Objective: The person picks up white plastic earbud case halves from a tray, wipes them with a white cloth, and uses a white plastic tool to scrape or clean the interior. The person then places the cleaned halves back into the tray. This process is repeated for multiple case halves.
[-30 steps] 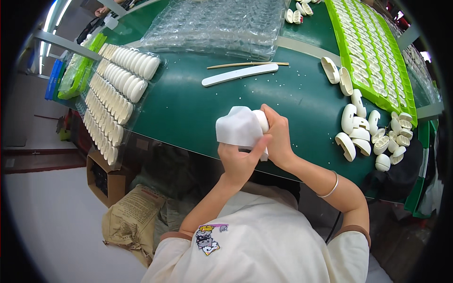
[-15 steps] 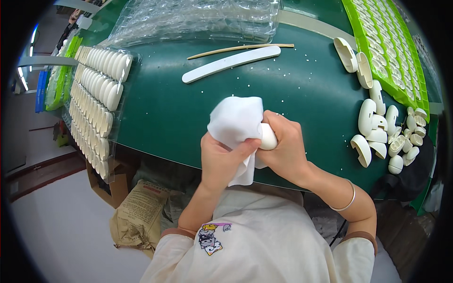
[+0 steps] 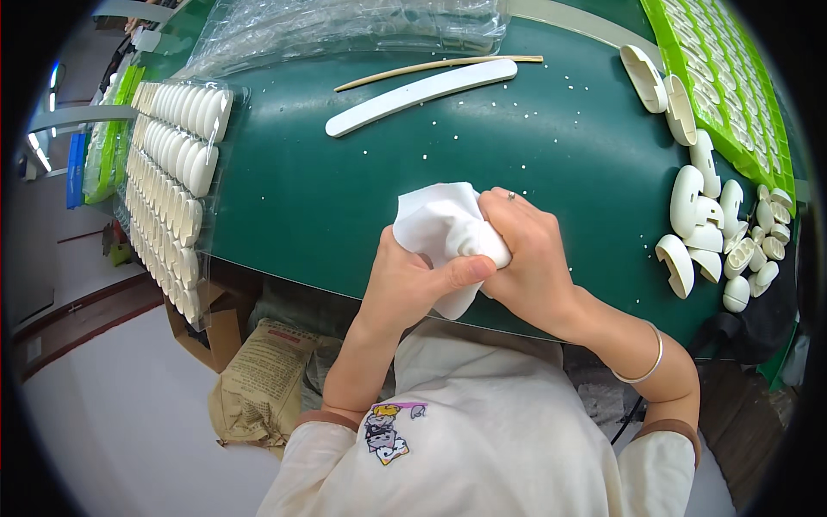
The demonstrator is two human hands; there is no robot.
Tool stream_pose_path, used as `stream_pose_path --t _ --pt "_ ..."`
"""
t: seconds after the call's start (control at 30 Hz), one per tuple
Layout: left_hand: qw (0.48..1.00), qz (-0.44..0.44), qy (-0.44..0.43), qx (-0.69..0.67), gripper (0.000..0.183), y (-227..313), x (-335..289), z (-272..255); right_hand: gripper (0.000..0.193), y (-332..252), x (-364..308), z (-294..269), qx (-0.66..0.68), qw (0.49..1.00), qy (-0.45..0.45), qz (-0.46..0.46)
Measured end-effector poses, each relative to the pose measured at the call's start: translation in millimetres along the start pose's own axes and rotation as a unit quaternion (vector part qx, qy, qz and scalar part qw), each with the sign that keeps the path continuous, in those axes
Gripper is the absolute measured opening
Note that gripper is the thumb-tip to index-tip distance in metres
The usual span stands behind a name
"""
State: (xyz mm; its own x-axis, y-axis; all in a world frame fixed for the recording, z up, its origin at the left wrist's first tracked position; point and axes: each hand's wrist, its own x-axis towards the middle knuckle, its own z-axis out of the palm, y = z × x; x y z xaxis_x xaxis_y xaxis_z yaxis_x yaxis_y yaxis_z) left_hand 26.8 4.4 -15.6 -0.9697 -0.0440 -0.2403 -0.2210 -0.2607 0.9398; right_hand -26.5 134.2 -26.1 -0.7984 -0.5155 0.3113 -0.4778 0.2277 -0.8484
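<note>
In the head view, compared with half a second ago, the cloth changes its form: it now opens toward the left and bunches around the white piece, and the left thumb lies across it toward the right hand. The left hand rises from the lower edge on a bent forearm; its fingers are closed on the cloth and curl under it, so their tips are hidden. The right forearm comes slantwise from the lower right, with a thin, shiny bracelet. The back of this hand faces up, and its fingers are folded tightly around the right end of the piece. The piece is between the two hands, above the near edge of the table; it looks smooth, hard and rounded. The cloth is thin, soft and matt, with loose corners. Farther away, a slim wooden stick lies beside a flat white bar with rounded ends. At the right are loose, curved, cream-white shells, glossy like plastic.
</note>
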Motion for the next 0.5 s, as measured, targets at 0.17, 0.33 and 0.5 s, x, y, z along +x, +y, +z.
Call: stream_pose_path --t 0.17,0.33,0.5 --pt "0.997 -0.060 -0.028 -0.030 0.045 6 4 -10 0.023 -1 1 -3 0.023 1.000 -0.006 0.000" --pt "1.000 -0.007 -0.007 -0.003 0.040 3 2 0 0.022 -1 2 -3 0.009 1.000 -0.021 -0.006" --pt "0.999 0.000 0.037 -0.011 0.036 1 0 7 0.022 0 2 -2 0.009 1.000 -0.027 -0.011"
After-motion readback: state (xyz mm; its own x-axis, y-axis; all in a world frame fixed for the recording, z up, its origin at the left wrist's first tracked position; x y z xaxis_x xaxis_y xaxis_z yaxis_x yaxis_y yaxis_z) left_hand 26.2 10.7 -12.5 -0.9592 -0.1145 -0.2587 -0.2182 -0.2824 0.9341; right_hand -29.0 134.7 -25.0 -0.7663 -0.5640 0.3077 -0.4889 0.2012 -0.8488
